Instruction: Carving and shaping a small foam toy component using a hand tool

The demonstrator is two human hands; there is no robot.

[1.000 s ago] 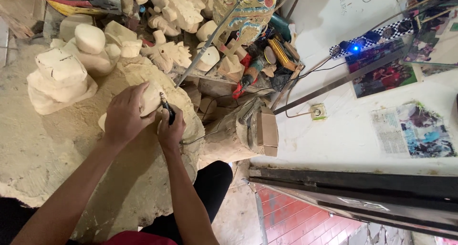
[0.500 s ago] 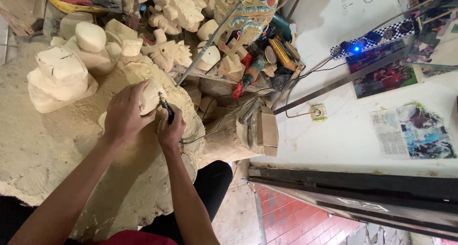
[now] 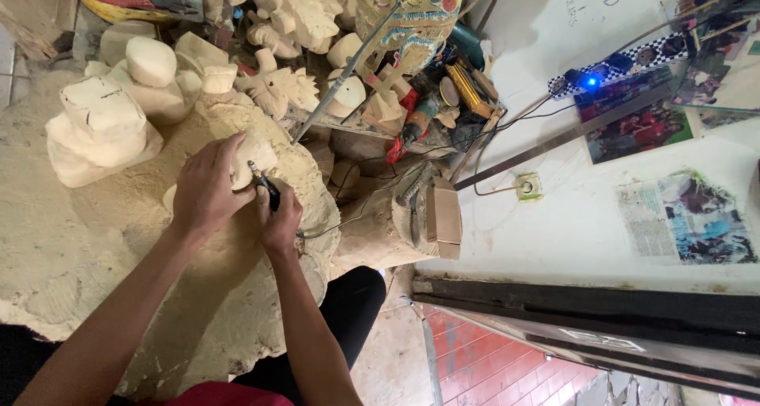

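My left hand (image 3: 207, 191) clasps a small pale carved wooden piece (image 3: 255, 154) against the dusty work surface (image 3: 71, 240). Only the top of the piece shows past my fingers. Right beside it, my right hand (image 3: 279, 222) grips a thin black rotary carving tool (image 3: 266, 187), with its tip against the piece. A cable (image 3: 340, 224) runs from the tool toward the right.
Rough-cut pale wood blanks (image 3: 103, 125) stand at the left and several carved figures (image 3: 277, 85) crowd the back. A painted mask (image 3: 404, 18), power tools (image 3: 419, 117) and a wooden block (image 3: 442, 216) lie to the right. A wall socket (image 3: 528, 186) sits on the white wall.
Both hands stay on the piece and the tool; only slight shifts of the fingers and the camera show.
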